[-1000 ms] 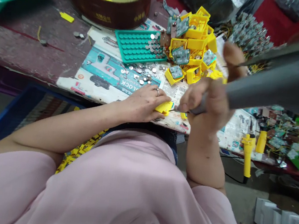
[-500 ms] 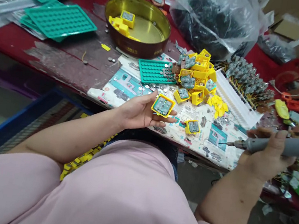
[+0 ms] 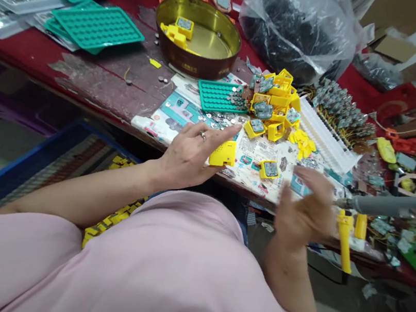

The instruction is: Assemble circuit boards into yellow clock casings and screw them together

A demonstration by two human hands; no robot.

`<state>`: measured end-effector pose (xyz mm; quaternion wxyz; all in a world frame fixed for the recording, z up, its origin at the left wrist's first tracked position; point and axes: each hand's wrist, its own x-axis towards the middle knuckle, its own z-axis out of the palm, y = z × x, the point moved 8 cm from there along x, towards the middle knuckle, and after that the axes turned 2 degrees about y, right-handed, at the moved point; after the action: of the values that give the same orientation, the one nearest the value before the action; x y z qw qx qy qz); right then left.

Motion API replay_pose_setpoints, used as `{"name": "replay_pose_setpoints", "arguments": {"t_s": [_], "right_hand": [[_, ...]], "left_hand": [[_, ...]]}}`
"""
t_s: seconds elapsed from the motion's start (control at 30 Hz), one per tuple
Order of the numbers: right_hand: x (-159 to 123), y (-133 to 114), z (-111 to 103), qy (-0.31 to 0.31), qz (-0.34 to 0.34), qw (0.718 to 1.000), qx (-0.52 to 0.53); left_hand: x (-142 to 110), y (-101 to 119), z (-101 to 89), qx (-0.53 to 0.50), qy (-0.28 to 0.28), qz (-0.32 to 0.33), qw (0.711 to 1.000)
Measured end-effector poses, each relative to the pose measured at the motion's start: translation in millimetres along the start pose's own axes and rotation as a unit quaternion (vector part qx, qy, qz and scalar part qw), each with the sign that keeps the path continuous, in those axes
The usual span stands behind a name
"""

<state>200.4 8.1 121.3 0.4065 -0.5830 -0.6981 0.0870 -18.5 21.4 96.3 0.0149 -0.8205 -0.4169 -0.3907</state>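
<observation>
My left hand, with a ring on one finger, is closed on a small yellow plastic case above the table's front edge. The case shows its closed, holed face; its inside is turned out of sight. My right hand is blurred, thumb and fingers apart, with nothing visible in it. To its right is a grey electric screwdriver, apart from the hand. Between my hands another yellow case with a grey part inside lies on the printed sheet.
Behind stand a pile of yellow cases, a green tray with small metal discs, and a round tin. Green trays lie at left. A yellow-handled tool hangs at the right edge. A blue crate sits below.
My left hand has turned the yellow case over, so its closed face shows. My right hand has let go of the electric screwdriver and moved left toward the middle.
</observation>
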Motion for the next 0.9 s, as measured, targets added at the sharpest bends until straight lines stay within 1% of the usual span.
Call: {"name": "replay_pose_setpoints", "arguments": {"t_s": [0.07,0.1,0.17,0.2,0.27,0.4,0.47,0.57,0.63,0.7,0.77,0.83,0.87,0.9], "right_hand": [[-6.3,-24.5,29.4,-0.018,-0.05,0.997,0.058],[-7.9,-30.6,43.8,-0.042,-0.057,0.993,0.09],[-9.2,-36.0,65.4,-0.085,-0.056,0.985,0.14],[-9.3,-35.9,72.8,-0.103,-0.049,0.982,0.152],[-9.5,-34.3,81.6,-0.128,-0.036,0.978,0.163],[-10.6,-30.4,90.6,-0.163,0.001,0.969,0.185],[-11.0,-31.2,94.1,-0.174,0.011,0.966,0.193],[-10.7,-34.6,99.2,-0.176,0.008,0.967,0.183],[-9.6,-37.4,102.7,-0.167,-0.004,0.974,0.153],[-8.8,-41.7,107.7,-0.17,-0.026,0.977,0.124],[-9.5,-47.4,113.7,-0.198,-0.055,0.972,0.115],[-10.6,-51.6,116.0,-0.226,-0.081,0.963,0.12],[-10.6,-52.2,115.1,-0.23,-0.089,0.961,0.126],[-9.9,-51.8,112.9,-0.227,-0.094,0.96,0.131]], "left_hand": [[-1.6,5.2,-1.1,0.035,0.008,0.012,0.999],[-2.5,7.4,-1.9,0.047,0.014,0.019,0.999],[-4.3,9.1,-3.1,0.065,0.021,0.025,0.997],[-5.1,8.5,-3.2,0.071,0.021,0.022,0.997],[-6.8,5.2,-3.0,0.073,0.017,0.013,0.997],[-10.8,0.1,-1.9,0.071,0.017,0.006,0.997],[-12.4,1.8,-3.9,0.083,0.036,0.017,0.996],[-13.5,9.6,-7.3,0.097,0.064,0.053,0.992],[-13.8,11.2,-7.9,0.102,0.061,0.067,0.991],[-15.8,6.0,-9.4,0.109,0.037,0.063,0.991],[-22.0,-6.8,-14.7,0.104,-0.013,0.044,0.994],[-32.9,-24.3,-22.9,0.074,-0.098,0.028,0.992],[-39.5,-33.1,-26.8,0.048,-0.157,0.029,0.986],[-46.1,-40.7,-30.2,0.018,-0.224,0.042,0.974]]}}
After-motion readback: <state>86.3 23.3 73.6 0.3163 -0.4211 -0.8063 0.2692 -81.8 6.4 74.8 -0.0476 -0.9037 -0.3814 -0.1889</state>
